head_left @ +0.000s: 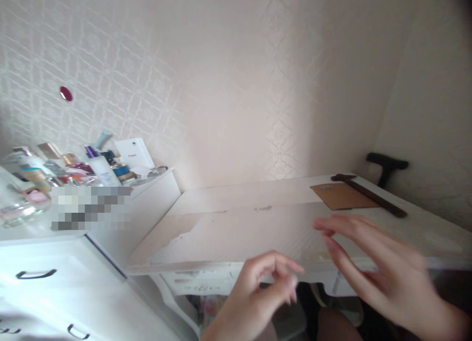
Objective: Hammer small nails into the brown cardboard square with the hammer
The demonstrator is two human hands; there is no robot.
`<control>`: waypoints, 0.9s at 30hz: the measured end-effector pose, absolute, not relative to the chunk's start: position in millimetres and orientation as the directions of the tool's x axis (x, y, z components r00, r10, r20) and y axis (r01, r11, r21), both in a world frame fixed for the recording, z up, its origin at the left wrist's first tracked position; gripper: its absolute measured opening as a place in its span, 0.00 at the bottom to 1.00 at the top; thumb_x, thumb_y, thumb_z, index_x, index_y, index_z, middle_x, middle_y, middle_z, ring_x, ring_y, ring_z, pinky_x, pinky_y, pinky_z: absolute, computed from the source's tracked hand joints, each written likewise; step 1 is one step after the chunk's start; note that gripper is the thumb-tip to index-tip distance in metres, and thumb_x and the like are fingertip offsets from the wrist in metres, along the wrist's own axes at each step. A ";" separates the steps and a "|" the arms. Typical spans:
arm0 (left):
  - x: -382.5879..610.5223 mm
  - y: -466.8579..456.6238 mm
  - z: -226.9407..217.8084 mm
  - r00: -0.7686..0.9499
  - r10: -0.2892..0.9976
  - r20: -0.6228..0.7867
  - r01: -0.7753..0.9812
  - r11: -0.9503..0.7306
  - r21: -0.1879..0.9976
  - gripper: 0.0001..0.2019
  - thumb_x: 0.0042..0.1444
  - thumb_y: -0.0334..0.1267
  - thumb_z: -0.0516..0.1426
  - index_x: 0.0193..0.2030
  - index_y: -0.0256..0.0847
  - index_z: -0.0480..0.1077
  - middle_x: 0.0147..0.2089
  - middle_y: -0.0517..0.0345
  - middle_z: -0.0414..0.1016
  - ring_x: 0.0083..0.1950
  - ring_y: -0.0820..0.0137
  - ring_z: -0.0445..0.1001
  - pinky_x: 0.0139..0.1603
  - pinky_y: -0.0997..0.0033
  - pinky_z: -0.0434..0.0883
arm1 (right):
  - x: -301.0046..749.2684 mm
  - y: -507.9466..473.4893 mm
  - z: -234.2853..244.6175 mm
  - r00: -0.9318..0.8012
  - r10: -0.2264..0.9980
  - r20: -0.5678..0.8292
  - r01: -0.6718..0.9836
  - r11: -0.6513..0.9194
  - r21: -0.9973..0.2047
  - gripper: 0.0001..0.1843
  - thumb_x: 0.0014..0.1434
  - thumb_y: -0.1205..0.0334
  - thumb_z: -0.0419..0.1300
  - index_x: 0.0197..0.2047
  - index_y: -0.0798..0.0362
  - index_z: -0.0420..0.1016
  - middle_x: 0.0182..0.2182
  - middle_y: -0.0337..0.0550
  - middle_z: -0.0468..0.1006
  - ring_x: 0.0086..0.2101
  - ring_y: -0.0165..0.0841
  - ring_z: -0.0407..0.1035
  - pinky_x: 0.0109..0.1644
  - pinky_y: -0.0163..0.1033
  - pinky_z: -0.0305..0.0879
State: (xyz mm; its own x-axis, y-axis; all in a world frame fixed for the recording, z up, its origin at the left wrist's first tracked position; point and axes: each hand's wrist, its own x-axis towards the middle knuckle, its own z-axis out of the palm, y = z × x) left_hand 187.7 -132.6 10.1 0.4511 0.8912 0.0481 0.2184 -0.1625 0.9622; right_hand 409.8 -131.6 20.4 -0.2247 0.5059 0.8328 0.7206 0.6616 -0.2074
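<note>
Brown notebook and hammer, at the far right of the desk. Largest in our view is the patterned, pale wall, which meets a second wall at right. Below it we see the white desk, its top worn to a beige layer at left. To its left stands a white cabinet with dark handles, its top crowded and partly pixelated. At near right we observe the right hand above the near part of the desk, fingers extended and thumb set apart beneath them, a moderately wide gap with nothing in it. To its left, at the desk's near edge, the left hand is loosely curled, its thumb and forefinger narrowly parted and nothing visible between; its fingertips are blurred. The notebook lies flat beyond the right hand, well apart from the left; lettering marks its far left corner. The hammer lies obliquely along the notebook's right side, head far, dark handle toward us; we cannot tell whether they touch. Beyond the desk at right is a black T-shaped piece. On the cabinet we note a white box and a purple-capped bottle; smallest, a red oval marks the wall above.
</note>
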 end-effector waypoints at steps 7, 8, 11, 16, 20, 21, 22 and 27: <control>214.4 -5.8 -14.5 0.183 0.947 0.265 0.889 -0.274 0.366 0.19 0.61 0.41 0.46 0.57 0.40 0.66 0.58 0.49 0.70 0.59 0.61 0.66 0.63 0.57 0.58 | 372.0 -5.6 -40.6 -0.214 0.907 0.363 0.911 0.319 -0.261 0.24 0.64 0.58 0.45 0.58 0.59 0.67 0.56 0.55 0.69 0.56 0.42 0.61 0.58 0.47 0.58; 214.7 5.6 -20.1 0.164 0.954 0.251 0.925 -0.237 0.297 0.22 0.62 0.43 0.45 0.60 0.40 0.63 0.62 0.48 0.65 0.64 0.59 0.60 0.65 0.52 0.54 | 367.3 4.2 -48.9 -0.177 0.938 0.299 0.935 0.255 -0.245 0.26 0.64 0.57 0.45 0.61 0.61 0.64 0.60 0.57 0.64 0.59 0.43 0.56 0.60 0.49 0.55; 212.1 24.6 -36.3 0.136 0.977 0.166 0.968 -0.167 0.190 0.28 0.63 0.50 0.40 0.66 0.40 0.55 0.70 0.48 0.49 0.71 0.55 0.45 0.66 0.42 0.46 | 355.4 20.9 -61.9 -0.088 0.982 0.169 0.966 0.126 -0.226 0.30 0.65 0.52 0.42 0.66 0.56 0.56 0.65 0.55 0.53 0.64 0.48 0.45 0.62 0.60 0.44; 206.7 31.2 -54.3 0.138 0.985 0.106 0.975 -0.154 0.162 0.31 0.63 0.54 0.37 0.67 0.40 0.54 0.70 0.47 0.48 0.71 0.55 0.45 0.66 0.41 0.44 | 349.4 25.4 -61.7 -0.065 0.995 0.082 0.972 0.082 -0.219 0.32 0.65 0.47 0.39 0.67 0.55 0.53 0.67 0.54 0.49 0.65 0.47 0.40 0.64 0.60 0.36; 206.4 32.1 -54.7 0.144 0.984 0.107 0.975 -0.159 0.154 0.31 0.63 0.54 0.37 0.67 0.40 0.54 0.70 0.48 0.48 0.71 0.56 0.45 0.66 0.42 0.44 | 350.9 23.0 -60.8 -0.061 0.994 0.087 0.970 0.079 -0.228 0.32 0.65 0.48 0.39 0.67 0.55 0.54 0.67 0.54 0.49 0.65 0.46 0.41 0.64 0.58 0.36; 206.7 32.0 -53.6 0.142 0.985 0.102 0.975 -0.157 0.156 0.31 0.63 0.54 0.38 0.67 0.40 0.54 0.70 0.48 0.48 0.71 0.56 0.45 0.66 0.42 0.43 | 351.0 22.7 -60.6 -0.059 0.995 0.086 0.971 0.077 -0.227 0.32 0.65 0.48 0.39 0.67 0.55 0.54 0.67 0.54 0.49 0.65 0.46 0.41 0.64 0.58 0.36; 207.0 31.9 -52.6 0.139 0.986 0.096 0.975 -0.153 0.159 0.31 0.63 0.54 0.38 0.67 0.41 0.54 0.70 0.49 0.48 0.71 0.56 0.45 0.67 0.42 0.43 | 351.0 22.5 -60.5 -0.059 0.995 0.084 0.971 0.076 -0.225 0.32 0.65 0.48 0.39 0.67 0.55 0.54 0.67 0.54 0.49 0.65 0.45 0.41 0.64 0.58 0.36; 207.3 31.2 -50.3 0.125 0.988 0.089 0.976 -0.139 0.168 0.30 0.62 0.54 0.39 0.66 0.42 0.54 0.70 0.50 0.49 0.71 0.58 0.46 0.67 0.44 0.43 | 350.5 23.5 -59.9 -0.055 0.996 0.073 0.969 0.071 -0.237 0.32 0.65 0.47 0.39 0.67 0.54 0.53 0.67 0.52 0.49 0.65 0.45 0.41 0.64 0.57 0.35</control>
State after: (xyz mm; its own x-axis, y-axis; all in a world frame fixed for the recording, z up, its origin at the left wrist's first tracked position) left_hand 207.3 31.2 -50.3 0.1250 0.9882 0.0887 0.9760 -0.1386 0.1679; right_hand 350.5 23.5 -59.9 -0.0553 0.9958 0.0732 0.9690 0.0712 -0.2368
